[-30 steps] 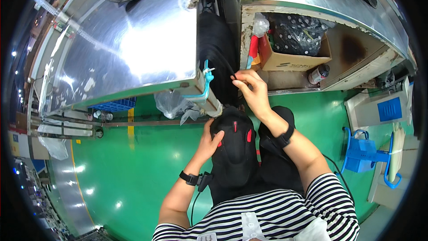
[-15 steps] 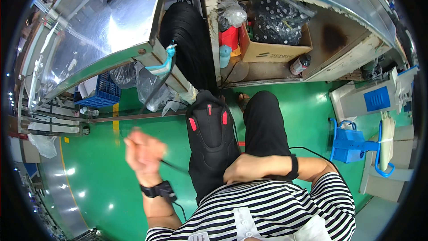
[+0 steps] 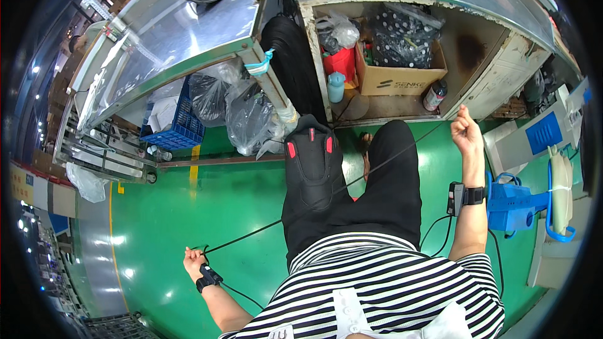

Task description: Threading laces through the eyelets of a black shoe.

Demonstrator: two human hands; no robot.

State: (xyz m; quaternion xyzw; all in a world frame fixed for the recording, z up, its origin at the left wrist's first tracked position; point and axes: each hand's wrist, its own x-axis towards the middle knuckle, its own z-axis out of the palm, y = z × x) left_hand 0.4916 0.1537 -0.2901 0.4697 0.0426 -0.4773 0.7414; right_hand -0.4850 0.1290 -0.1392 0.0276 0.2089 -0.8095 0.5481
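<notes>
We're pulling now, and the picture looks very different from half a second ago. Our left hand (image 3: pixel 193 262) is down low and far out to the left over the green floor (image 3: pixel 157 226), fist closed on one end of a black lace (image 3: pixel 326 196). Our right hand (image 3: pixel 466 130) is up and out to the right, fingers curled shut on the other end. Half a second back that right hand lay on our thigh and the left was a blur in mid-swing; a second back both hands were working at the top of the black shoe (image 3: pixel 312 163). So we've gone from threading to hauling.

The lace runs in one taut line between the two fists, crossing the shoe and our black trouser leg (image 3: pixel 389 182). The shoe sits on our lap, toe pointing away, two red tabs showing near its opening. We read that straight line as slack being drawn through; which eyelets it passes through we can't make out.

Ahead of us, the steel surface (image 3: pixel 169 31) has tilted out to the left as our head drops. Bagged goods (image 3: pixel 248 113) and a blue crate (image 3: pixel 182 122) sit beneath it. The open shelf on the right holds a cardboard box (image 3: pixel 396 75) and a red container (image 3: pixel 340 63). A blue cart (image 3: pixel 512 204) stands just beside our right forearm.
</notes>
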